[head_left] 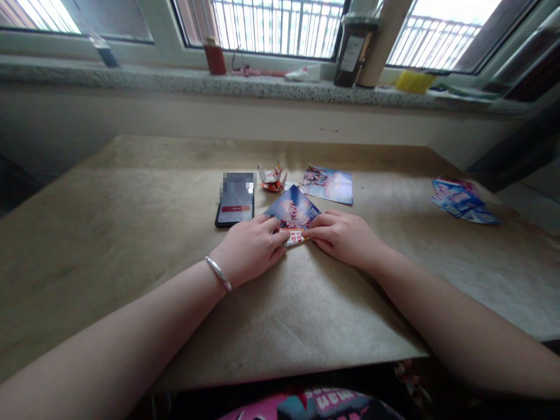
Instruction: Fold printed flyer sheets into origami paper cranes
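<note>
A blue printed sheet of paper (294, 209) lies on the table with its top corner pointing away from me. Its near edge is folded up, showing a white and red strip. My left hand (256, 244), with a silver bangle at the wrist, grips the left part of the fold between thumb and fingers. On the right side my right hand (343, 236) pinches the same fold. Fingers cover both side corners of the paper. Just beyond stands a small red and white folded paper figure (273, 178). A phone (236, 201) with a lit screen lies left of it.
A flat printed sheet (328, 184) lies behind my right hand. Several blue and pink printed papers (464, 200) are piled at the table's right. Along the stone windowsill (166, 81) stand a red container (214, 57), a dark jar (353, 52) and a yellow object (413, 81).
</note>
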Demonstrator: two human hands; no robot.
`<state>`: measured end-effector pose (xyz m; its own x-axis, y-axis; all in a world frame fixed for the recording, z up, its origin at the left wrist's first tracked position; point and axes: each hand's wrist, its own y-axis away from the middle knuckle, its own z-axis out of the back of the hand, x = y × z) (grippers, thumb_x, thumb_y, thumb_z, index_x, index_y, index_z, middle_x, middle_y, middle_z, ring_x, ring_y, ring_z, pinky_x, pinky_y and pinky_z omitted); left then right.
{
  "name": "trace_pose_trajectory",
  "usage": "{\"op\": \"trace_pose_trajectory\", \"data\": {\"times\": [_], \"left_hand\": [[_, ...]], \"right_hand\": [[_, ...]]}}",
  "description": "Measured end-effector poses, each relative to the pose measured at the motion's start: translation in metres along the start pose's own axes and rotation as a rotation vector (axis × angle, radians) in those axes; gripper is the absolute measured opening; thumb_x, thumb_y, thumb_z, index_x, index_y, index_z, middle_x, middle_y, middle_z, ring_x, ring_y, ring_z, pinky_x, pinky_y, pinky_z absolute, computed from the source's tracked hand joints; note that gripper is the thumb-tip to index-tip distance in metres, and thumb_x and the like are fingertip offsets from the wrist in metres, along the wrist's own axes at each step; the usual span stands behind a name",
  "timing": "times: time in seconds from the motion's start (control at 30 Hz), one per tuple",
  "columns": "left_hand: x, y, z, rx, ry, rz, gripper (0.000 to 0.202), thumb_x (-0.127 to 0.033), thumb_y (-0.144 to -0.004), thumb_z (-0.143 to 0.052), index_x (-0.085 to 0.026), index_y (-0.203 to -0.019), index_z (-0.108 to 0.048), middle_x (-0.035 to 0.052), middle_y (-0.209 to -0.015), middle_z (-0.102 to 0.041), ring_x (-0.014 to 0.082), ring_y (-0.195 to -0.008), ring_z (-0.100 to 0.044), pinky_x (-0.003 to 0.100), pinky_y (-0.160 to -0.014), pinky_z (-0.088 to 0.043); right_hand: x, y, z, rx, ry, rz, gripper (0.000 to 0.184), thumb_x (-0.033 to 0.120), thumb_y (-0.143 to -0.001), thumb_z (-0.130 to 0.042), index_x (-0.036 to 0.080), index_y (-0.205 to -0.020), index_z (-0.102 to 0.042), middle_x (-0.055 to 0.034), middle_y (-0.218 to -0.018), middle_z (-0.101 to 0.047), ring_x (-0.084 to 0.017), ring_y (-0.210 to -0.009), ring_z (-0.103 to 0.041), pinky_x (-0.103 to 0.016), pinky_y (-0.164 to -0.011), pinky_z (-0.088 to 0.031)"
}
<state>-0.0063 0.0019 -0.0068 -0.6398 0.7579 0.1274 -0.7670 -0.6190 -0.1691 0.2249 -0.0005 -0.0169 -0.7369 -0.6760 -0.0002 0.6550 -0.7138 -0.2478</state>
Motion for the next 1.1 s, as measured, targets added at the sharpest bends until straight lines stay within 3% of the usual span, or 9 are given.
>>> {"op": "trace_pose_trajectory", "data": {"times": [0.27,0.77,1.1], "left_hand": [[-0.0007,-0.0014,0.0016,0.024,0.004,0.0,0.028,-0.033,-0.09,-0.045,-0.021,-0.108,-0.063,0.0081,-0.095,-0.061,0.0235,-0.089,-0.054,0.034,-0.07,-0.047],[-0.0023,-0.0031,-0.0008,0.03,-0.008,-0.003,0.028,-0.032,-0.091,-0.043,-0.019,-0.107,-0.063,0.0082,-0.096,-0.06,0.023,-0.088,-0.053,0.034,-0.07,-0.046],[-0.0067,-0.0006,-0.0066,-0.01,-0.02,0.0,0.037,-0.041,-0.09,-0.046,-0.024,-0.122,-0.054,0.0093,-0.102,-0.055,0.0246,-0.096,-0.05,0.036,-0.079,-0.044]], "right_hand": [[-0.0073,0.0017,-0.0017,-0.016,-0.093,-0.057,0.021,0.024,-0.087,-0.052,0.024,-0.095,-0.07,-0.0028,-0.096,-0.069,-0.017,-0.086,-0.061,-0.029,-0.074,-0.046],[-0.0067,0.0018,0.0013,-0.004,-0.074,-0.078,0.022,0.023,-0.086,-0.052,0.025,-0.091,-0.073,-0.0018,-0.091,-0.068,-0.015,-0.081,-0.062,-0.026,-0.07,-0.045],[-0.0072,0.0028,0.0024,0.047,-0.072,-0.081,0.023,0.025,-0.088,-0.05,0.025,-0.095,-0.072,-0.0028,-0.092,-0.067,-0.016,-0.082,-0.061,-0.026,-0.072,-0.044]]}}
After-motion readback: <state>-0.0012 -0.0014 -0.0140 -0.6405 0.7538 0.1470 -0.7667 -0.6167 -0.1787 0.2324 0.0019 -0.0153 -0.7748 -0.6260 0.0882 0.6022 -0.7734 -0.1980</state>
